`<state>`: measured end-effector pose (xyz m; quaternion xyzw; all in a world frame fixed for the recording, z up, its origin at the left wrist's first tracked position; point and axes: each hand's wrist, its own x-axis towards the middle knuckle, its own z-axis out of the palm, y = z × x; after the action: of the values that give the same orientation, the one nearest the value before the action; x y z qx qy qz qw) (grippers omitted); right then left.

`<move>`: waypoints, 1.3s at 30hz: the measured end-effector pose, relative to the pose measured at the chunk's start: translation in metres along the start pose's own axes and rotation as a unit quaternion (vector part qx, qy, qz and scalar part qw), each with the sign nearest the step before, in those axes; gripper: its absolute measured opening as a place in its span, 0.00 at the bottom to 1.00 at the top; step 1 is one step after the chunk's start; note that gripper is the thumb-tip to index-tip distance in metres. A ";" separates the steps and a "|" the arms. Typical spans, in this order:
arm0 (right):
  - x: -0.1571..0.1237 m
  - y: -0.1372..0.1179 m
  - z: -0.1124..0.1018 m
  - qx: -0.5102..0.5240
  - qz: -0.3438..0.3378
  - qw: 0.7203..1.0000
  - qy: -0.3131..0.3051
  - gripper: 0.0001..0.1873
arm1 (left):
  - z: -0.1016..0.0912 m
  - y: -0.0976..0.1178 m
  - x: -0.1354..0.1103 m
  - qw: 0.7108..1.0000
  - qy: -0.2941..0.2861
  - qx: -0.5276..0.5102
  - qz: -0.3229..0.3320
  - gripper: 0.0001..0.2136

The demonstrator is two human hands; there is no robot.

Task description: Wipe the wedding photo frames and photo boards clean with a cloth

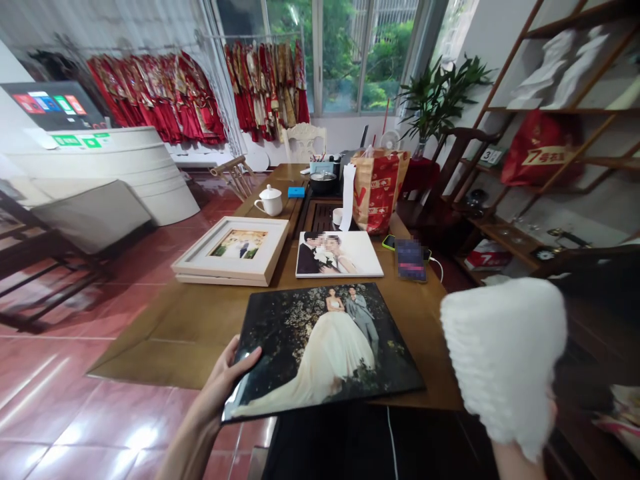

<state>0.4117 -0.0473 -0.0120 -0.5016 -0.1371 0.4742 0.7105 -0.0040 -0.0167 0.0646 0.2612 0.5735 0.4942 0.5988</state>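
My left hand [226,375] grips the left edge of a glossy wedding photo panel [320,347], thumb on its face. The panel is dark, with a couple and a long pale gown, and is held tilted over the near edge of the table. Off to the right, my right hand [551,408] is raised with a white fluffy cloth [503,347], which hides most of its fingers. The cloth is apart from the panel. Beyond the panel lie a white photo panel [363,253] and light wooden photo frames [200,267], one stacked on another.
On the wooden table [165,333] stand a lidded white cup [271,200], a blue box [296,192], a dark pot [323,183] and a red-and-brown paper bag [380,193]. A phone [411,260] with a cable lies at the right edge. Shelves [550,107] rise at the right.
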 end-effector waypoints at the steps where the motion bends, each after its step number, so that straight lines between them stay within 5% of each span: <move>1: 0.002 0.004 0.002 0.022 -0.006 1.000 0.013 0.21 | 0.002 -0.001 0.002 1.000 -0.007 0.003 0.003 0.24; 5: 0.004 0.021 0.024 0.154 0.029 0.987 -0.023 0.16 | 0.010 -0.003 0.011 0.999 -0.032 0.012 -0.002 0.25; 13: 0.000 0.038 0.046 0.078 0.002 0.997 -0.002 0.19 | 0.028 -0.006 0.029 0.997 -0.069 0.017 -0.019 0.24; 19: 0.002 0.036 0.048 0.024 -0.057 0.997 -0.036 0.19 | 0.030 -0.018 0.040 0.991 -0.023 0.121 0.044 0.24; 24: 0.001 0.034 0.055 0.054 -0.027 0.998 -0.020 0.20 | 0.029 -0.026 0.043 0.944 0.047 0.276 0.176 0.26; 29: 0.001 0.035 0.060 0.058 -0.052 0.997 -0.031 0.21 | 0.033 -0.033 0.042 0.857 0.113 0.392 0.316 0.22; 33: 0.001 0.036 0.059 0.065 -0.039 0.996 -0.056 0.19 | 0.030 -0.032 0.042 0.818 0.069 0.433 0.374 0.19; 39: 0.003 0.037 0.055 0.069 -0.050 0.993 -0.086 0.19 | 0.022 -0.024 0.048 0.786 -0.103 0.458 0.403 0.21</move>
<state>0.3562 -0.0114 -0.0187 -0.4015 -0.1892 0.4878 0.7517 0.0165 0.0225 0.0277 0.7615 0.5100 0.3400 0.2108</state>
